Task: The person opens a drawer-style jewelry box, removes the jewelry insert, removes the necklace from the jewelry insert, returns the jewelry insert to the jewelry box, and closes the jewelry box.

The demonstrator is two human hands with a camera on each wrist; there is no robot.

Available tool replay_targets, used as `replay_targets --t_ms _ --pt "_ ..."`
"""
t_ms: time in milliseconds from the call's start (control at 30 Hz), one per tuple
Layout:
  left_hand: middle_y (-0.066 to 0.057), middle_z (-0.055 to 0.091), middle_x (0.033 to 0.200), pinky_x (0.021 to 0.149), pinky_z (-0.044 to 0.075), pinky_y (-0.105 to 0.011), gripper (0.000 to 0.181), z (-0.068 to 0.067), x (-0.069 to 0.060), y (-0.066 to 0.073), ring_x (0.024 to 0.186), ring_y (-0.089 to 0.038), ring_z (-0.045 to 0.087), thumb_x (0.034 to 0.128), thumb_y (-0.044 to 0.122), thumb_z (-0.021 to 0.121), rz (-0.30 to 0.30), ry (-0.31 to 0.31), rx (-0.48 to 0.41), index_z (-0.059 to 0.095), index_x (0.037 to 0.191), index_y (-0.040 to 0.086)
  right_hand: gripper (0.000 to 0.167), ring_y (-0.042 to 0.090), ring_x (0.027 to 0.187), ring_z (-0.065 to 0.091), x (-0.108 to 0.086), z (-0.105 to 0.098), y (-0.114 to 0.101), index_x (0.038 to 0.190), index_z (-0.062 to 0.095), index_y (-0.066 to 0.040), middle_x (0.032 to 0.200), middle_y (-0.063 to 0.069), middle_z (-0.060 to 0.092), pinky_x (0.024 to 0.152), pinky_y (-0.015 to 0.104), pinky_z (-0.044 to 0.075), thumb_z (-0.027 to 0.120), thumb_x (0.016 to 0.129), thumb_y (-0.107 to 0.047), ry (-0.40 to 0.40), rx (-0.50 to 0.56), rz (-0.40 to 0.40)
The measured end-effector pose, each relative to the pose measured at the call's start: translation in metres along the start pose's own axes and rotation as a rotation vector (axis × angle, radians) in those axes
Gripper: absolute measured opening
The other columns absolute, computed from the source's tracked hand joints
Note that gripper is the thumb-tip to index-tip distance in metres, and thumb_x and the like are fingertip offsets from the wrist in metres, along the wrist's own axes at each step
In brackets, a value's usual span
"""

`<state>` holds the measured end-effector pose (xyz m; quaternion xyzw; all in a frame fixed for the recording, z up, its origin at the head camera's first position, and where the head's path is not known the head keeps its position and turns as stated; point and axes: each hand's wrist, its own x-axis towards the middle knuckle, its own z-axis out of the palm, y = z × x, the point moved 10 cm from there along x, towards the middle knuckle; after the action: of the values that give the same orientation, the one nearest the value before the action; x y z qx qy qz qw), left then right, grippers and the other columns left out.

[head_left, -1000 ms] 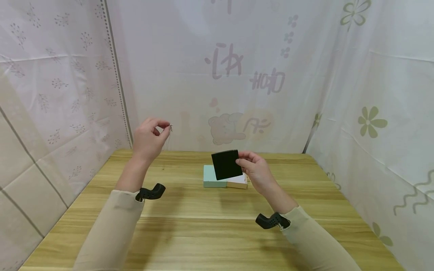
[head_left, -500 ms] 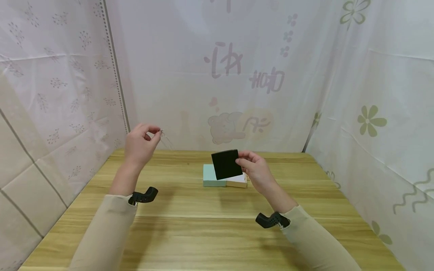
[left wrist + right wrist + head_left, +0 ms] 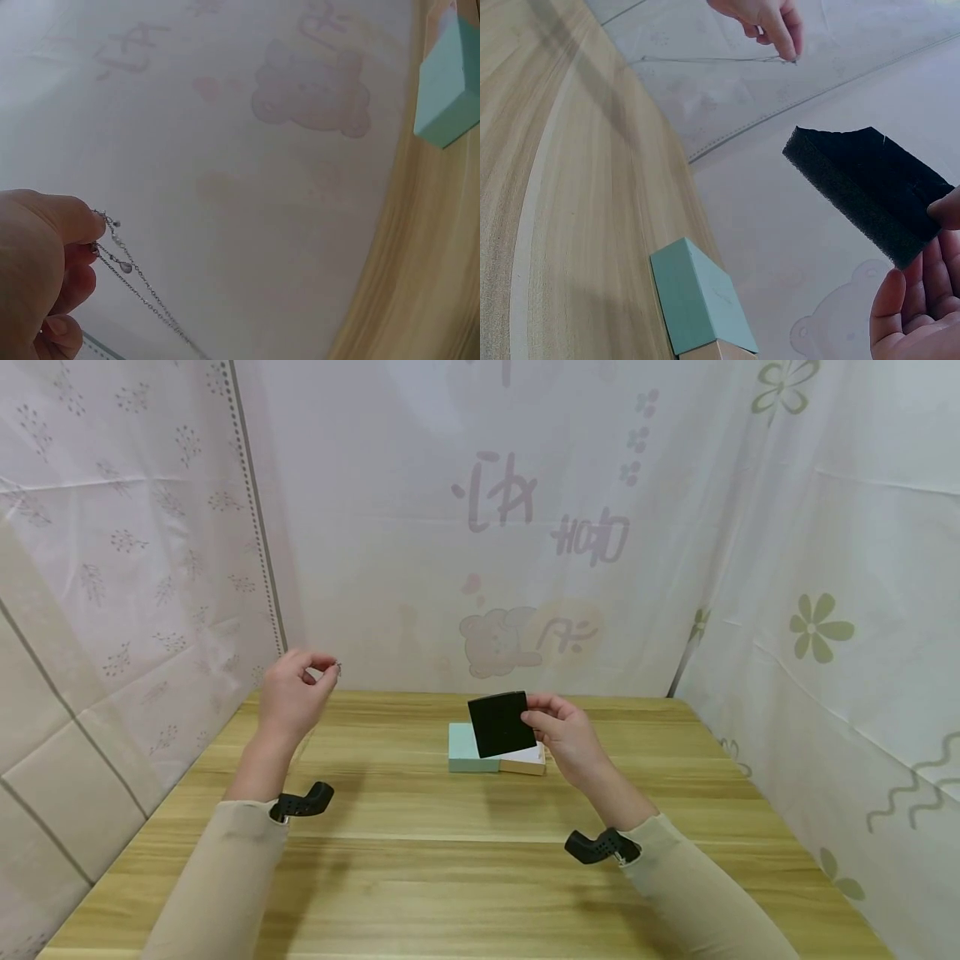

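Observation:
Thumb and fingertips of my left hand (image 3: 294, 695) pinch a fine silver necklace (image 3: 125, 267) with small drop-like beads, up in the air over the left rear of the table. Its chain hangs down in two strands, best seen in the left wrist view. A thin square black foam pad (image 3: 501, 725) is gripped at its right edge by my right hand (image 3: 572, 737), held upright. Behind and below the pad, a small mint-green box (image 3: 468, 750) stands on the table, touching a peach-sided part with a white top (image 3: 525, 764). The pad hides some of both.
The wood-grain table (image 3: 420, 877) reaches back to a printed pale curtain (image 3: 390, 568). More curtain hangs on the left and right sides. A black wrist mount (image 3: 306, 802) sits at the left sleeve cuff, another mount (image 3: 600, 848) at the right.
My left hand has moved left and down, carrying the necklace, whose chain swings. My right hand and the foam pad stay almost still. The boxes have not moved.

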<state>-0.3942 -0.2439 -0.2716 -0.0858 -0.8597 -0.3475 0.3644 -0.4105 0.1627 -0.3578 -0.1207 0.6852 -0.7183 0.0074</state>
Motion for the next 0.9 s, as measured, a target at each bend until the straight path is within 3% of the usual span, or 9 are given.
replay_targets --t_ms 367,900 --pt "-0.017 0.078 0.108 0.074 0.053 -0.037 0.016 0.005 -0.011 -0.025 0.085 -0.034 0.071 0.1054 0.014 0.072 -0.037 -0.032 0.059 0.083 0.112 0.004 0.013 0.011 0.088 0.056 0.001 -0.002 0.003 0.119 0.068 -0.007 0.1 -0.009 0.068 0.076 0.021 0.05 0.066 0.107 -0.003 0.011 0.007 0.007" --pt "-0.016 0.074 0.117 0.069 0.053 -0.032 0.021 0.028 -0.027 -0.065 0.092 -0.03 0.07 0.1078 0.02 0.069 -0.182 -0.19 0.102 0.081 0.117 0.006 0.017 0.01 0.089 0.057 0.002 -0.005 0.01 0.125 0.067 -0.006 0.104 -0.006 0.068 0.076 0.02 0.051 0.066 0.107 -0.006 0.014 -0.002 0.027"
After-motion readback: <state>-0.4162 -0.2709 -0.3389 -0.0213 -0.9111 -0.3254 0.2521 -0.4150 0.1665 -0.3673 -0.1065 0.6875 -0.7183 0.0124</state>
